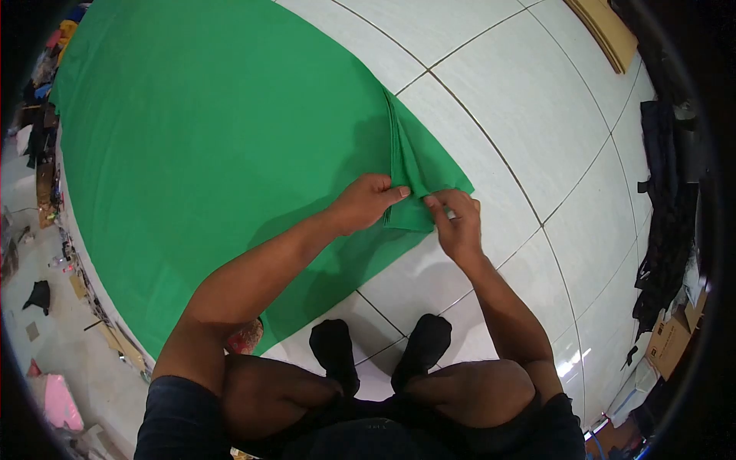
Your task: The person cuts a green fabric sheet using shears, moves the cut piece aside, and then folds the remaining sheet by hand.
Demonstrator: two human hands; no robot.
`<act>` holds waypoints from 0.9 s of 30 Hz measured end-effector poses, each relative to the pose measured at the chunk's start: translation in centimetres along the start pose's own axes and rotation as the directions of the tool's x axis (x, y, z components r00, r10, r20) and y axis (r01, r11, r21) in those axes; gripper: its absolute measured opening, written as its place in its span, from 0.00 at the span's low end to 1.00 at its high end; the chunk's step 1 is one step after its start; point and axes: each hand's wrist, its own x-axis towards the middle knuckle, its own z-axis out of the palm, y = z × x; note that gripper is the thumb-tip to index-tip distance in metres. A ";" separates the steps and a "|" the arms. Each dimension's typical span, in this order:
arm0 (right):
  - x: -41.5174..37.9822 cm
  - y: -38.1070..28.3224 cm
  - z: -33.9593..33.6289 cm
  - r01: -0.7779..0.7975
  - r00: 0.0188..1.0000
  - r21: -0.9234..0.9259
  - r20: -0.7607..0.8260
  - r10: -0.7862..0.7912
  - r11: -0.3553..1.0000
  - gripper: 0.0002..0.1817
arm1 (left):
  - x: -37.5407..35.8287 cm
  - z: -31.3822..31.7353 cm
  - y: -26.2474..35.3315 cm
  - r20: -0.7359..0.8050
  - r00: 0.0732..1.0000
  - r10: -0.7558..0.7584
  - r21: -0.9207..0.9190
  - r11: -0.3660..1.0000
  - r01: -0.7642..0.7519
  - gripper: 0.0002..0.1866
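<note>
A large sheet of green fabric [207, 130] lies spread over the tiled floor, covering the left and middle of the view. Its right corner is folded back in several layers. My left hand [368, 202] grips the stacked folds near the corner, thumb on top and fingers underneath. Just to its right, my right hand [458, 221] pinches the fabric between thumb and fingertips at the outer corner. The two hands are a short distance apart, and the cloth between them is creased. Part of the fingers of each hand is hidden by the cloth.
White floor tiles [498, 115] extend right of the fabric. My feet in black socks [420, 349] stand at its near edge. A folded brown sheet [606, 34] lies at the upper right. Dark garments [658, 199] and a cardboard box [668, 345] line the right; mixed clutter lines the left.
</note>
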 end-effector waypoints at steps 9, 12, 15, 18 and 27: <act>0.1 -1.0 -0.1 0.060 0.985 -0.114 -0.153 -0.077 0.992 0.14 | -0.8 0.3 1.6 0.023 0.998 -0.055 -0.027 0.998 0.055 0.14; -0.2 -0.4 1.1 0.080 0.996 -0.155 -0.013 -0.083 0.985 0.13 | -0.6 -0.1 1.1 0.048 0.999 -0.025 -0.018 1.000 0.025 0.14; 0.0 -0.1 0.6 0.105 0.994 -0.104 -0.001 -0.106 0.989 0.09 | -0.4 0.1 0.6 0.046 0.999 0.007 -0.054 0.999 -0.004 0.14; 0.1 0.3 0.4 -0.013 1.000 0.022 -0.017 0.013 1.000 0.05 | -0.2 0.0 0.2 0.028 1.000 0.010 -0.043 0.999 -0.009 0.14; 0.5 -1.6 -0.9 0.118 0.993 -0.257 0.013 -0.118 0.959 0.19 | 0.0 0.3 0.5 0.013 1.000 0.014 -0.089 0.996 -0.013 0.16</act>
